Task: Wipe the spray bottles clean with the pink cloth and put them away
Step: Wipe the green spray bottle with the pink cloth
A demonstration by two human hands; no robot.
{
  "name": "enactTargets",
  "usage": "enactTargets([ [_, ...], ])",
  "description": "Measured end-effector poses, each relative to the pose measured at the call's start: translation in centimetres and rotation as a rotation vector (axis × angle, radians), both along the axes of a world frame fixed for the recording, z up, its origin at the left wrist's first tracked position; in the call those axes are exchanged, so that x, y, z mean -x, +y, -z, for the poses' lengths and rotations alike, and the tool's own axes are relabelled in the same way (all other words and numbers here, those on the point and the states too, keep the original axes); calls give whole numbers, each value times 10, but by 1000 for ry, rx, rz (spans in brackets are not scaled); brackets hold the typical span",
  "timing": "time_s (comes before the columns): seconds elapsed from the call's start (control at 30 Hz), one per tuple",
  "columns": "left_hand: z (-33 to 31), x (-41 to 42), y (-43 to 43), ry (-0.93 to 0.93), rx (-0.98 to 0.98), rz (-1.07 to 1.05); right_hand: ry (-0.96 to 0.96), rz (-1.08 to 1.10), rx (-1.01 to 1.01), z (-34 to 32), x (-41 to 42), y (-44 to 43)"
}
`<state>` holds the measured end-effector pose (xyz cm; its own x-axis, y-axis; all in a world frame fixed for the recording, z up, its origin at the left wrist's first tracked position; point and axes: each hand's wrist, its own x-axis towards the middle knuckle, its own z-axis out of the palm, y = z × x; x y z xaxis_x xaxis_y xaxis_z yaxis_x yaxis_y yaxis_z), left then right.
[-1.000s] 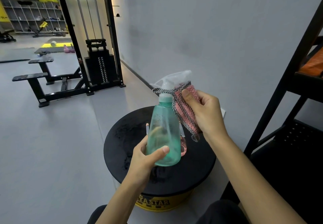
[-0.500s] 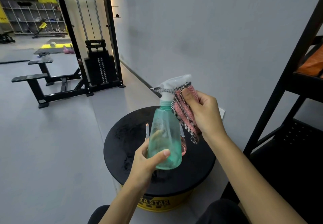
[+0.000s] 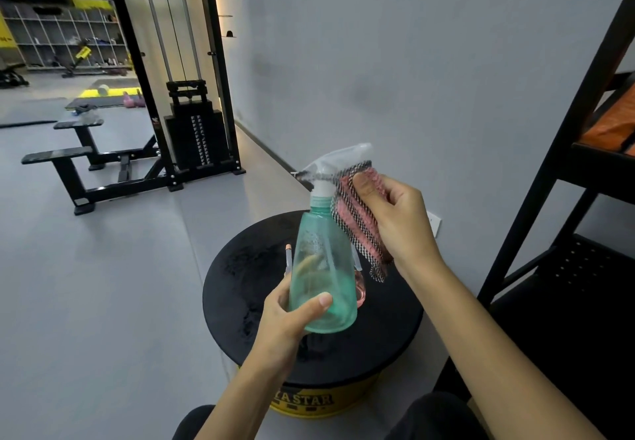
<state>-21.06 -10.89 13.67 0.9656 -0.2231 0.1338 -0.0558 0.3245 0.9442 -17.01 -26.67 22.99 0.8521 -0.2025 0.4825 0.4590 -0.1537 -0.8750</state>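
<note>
Translucent green plastic: a spray bottle [image 3: 321,268] upright in the air above a round black tabletop [image 3: 237,278], with a clear-white trigger head [image 3: 338,161] on top. Gripped low round the body by the left hand [image 3: 285,323], thumb laid across the front, fingers curled behind.

Laid against the bottle's neck and right shoulder, the pink cloth [image 3: 360,230] with its black-and-white checked border. Bunched and pinched in the right hand [image 3: 402,219], thumb pressing the fabric just beside the trigger head, fingers folded round the back, one end hanging below the palm.

Behind the green bottle and mostly hidden by it, a pink spray bottle [image 3: 360,290] standing on the tabletop. Just left of the green body, a thin pale tube [image 3: 288,256] with a peach tip, upright; hard to tell what it belongs to.

Under the black top, a yellow base [image 3: 309,405] with black lettering. To the right, black metal shelving [image 3: 580,137] with something orange on an upper shelf. Behind, a plain grey wall [image 3: 412,61]. Well off to the left across the grey floor [image 3: 103,268], a cable machine [image 3: 194,137] with a black weight stack, and two black benches [image 3: 56,156].
</note>
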Motion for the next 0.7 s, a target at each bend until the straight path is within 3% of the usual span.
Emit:
enactTargets([
  [0.7, -3, -1, 1, -39, -8, -5, -7, 0, -48, -7, 0, 7],
])
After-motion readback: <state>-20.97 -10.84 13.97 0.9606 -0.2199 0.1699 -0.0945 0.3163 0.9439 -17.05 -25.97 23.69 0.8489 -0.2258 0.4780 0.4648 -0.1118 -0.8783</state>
